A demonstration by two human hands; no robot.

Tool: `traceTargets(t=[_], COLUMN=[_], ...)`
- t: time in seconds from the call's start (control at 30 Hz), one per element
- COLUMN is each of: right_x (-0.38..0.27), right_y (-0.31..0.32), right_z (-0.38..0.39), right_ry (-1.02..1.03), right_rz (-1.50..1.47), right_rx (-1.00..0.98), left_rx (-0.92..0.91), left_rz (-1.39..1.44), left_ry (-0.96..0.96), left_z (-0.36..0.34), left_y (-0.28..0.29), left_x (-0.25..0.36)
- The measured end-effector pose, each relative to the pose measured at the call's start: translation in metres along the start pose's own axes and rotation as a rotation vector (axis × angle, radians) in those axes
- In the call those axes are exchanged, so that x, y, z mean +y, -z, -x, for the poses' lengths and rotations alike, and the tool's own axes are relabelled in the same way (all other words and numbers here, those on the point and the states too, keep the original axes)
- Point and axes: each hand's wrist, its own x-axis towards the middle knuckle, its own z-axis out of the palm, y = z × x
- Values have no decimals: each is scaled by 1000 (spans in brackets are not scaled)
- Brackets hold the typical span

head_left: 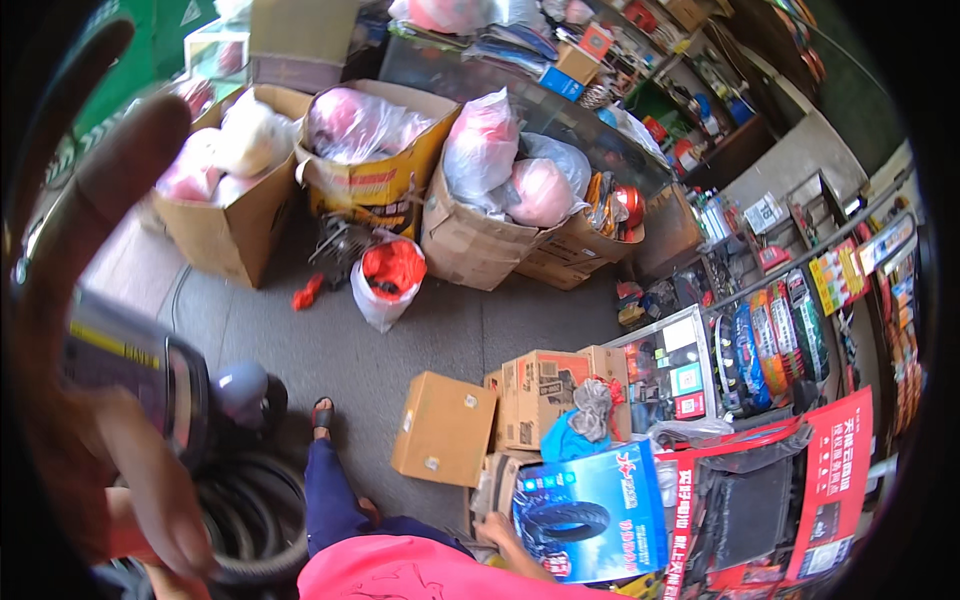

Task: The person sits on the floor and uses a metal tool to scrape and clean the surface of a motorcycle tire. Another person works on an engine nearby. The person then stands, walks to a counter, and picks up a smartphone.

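My left hand [75, 240] is very close at the left edge, large and partly dark. Its fingers are stretched apart, with the thumb lower down, and nothing shows between them. A skin-coloured patch under it is too blurred to make out. Down at the lower middle, my right hand [492, 528] looks curled, beside a blue tyre box [590, 470] with a tyre pictured on it. Whether the fingers grip anything is hidden. Just past that hand lies a flattened grey-brown carton [488, 492]. My pink shirt and dark blue trousers fill the bottom, with one sandalled foot.
Cardboard boxes [442, 428] stand ahead of me on the grey floor [290, 350]. Farther off are tall cartons [480, 245] stuffed with bagged pink and white things, and a white sack [385, 310] with red lining. Tyres [245, 510] lie left; wrapped tyres [765, 340] stand right.
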Motion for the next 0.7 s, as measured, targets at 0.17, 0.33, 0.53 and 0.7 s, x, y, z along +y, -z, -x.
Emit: traceTargets(t=[0.17,0.33,0.53,0.7], right_x=[-48,-121,-90,-146], right_y=[10,49,39,153], right_z=[-18,-57,-114,-178], right_ry=[-213,205,524,-12], right_rz=[-144,-651,-660,-696], right_rx=[24,530,693,347], left_rx=[-25,-68,-121,-202], left_rz=[106,221,390,326], left_ry=[80,206,388,518], left_z=[-106,-207,-289,-339], left_y=[52,68,65,22], left_x=[-83,-172,-290,-375])
